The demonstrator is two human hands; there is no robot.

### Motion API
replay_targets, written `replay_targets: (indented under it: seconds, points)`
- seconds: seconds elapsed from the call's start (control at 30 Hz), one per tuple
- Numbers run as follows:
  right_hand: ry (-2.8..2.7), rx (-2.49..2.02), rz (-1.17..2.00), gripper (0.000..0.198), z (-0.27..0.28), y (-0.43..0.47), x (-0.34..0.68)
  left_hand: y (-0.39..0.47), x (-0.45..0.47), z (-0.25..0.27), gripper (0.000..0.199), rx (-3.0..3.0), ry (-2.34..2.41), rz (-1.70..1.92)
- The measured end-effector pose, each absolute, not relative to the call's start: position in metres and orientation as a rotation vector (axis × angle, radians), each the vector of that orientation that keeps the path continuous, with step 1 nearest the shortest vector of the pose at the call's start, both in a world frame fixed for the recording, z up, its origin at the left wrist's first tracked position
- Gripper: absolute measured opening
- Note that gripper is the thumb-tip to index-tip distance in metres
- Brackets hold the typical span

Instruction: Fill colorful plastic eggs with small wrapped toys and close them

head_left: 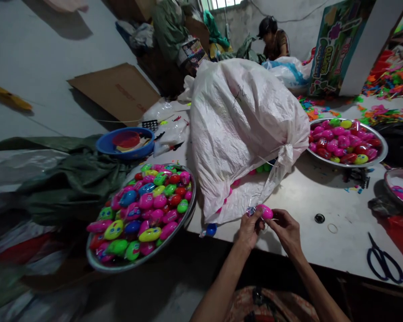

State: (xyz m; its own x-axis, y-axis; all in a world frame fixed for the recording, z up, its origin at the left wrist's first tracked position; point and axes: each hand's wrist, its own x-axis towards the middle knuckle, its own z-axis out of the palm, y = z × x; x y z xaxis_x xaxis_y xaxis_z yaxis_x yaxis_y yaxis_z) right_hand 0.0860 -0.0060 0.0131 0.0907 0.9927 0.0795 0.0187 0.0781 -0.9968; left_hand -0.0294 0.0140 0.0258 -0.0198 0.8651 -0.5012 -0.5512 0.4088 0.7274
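Near the table's front edge, both of my hands are closed on one pink plastic egg (265,212). My left hand (250,228) grips its left side, where a bit of shiny clear wrap (250,210) sticks up by the fingertips. From the right, the fingers of my right hand (287,227) pinch the egg's lower side. Just beyond the hands lies a big white woven sack (245,120), its mouth open toward me with pink and green eggs inside. A small blue piece (211,230) rests at the table edge left of my hands.
At left stands a metal basin (192,210) heaped with coloured wrapped eggs; another basin (384,147) of eggs is at right. Scissors (384,259), a black ring (319,218) and a rubber band (332,228) lie right of my hands. A co-worker (276,42) sits at the back.
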Motion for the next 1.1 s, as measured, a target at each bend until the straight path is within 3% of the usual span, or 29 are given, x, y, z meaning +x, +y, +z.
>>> replay_targets:
  seconds: [0.17,0.37,0.6,0.83,1.1]
  points:
    - [-1.49,-1.233,0.708,0.017,0.016,-0.003,0.093,0.009,-0.025,0.023,0.034,0.335,1.069,1.095]
    - [-1.575,-1.253,0.703,0.033,0.023,0.001,0.104,0.008,-0.026,0.027,0.035,0.161,0.974,0.942]
    - [-1.727,-1.206,0.551,0.03,0.025,-0.007,0.117,0.003,-0.02,0.038,0.033,0.368,0.886,0.792]
    - [-1.733,-1.423,0.562,0.04,0.018,0.006,0.119,0.018,-0.026,0.025,0.045,0.612,1.004,0.794]
    - [-2.033,-1.691,0.706,0.041,-0.01,0.06,0.132,0.013,-0.056,-0.003,0.032,0.505,1.221,1.036]
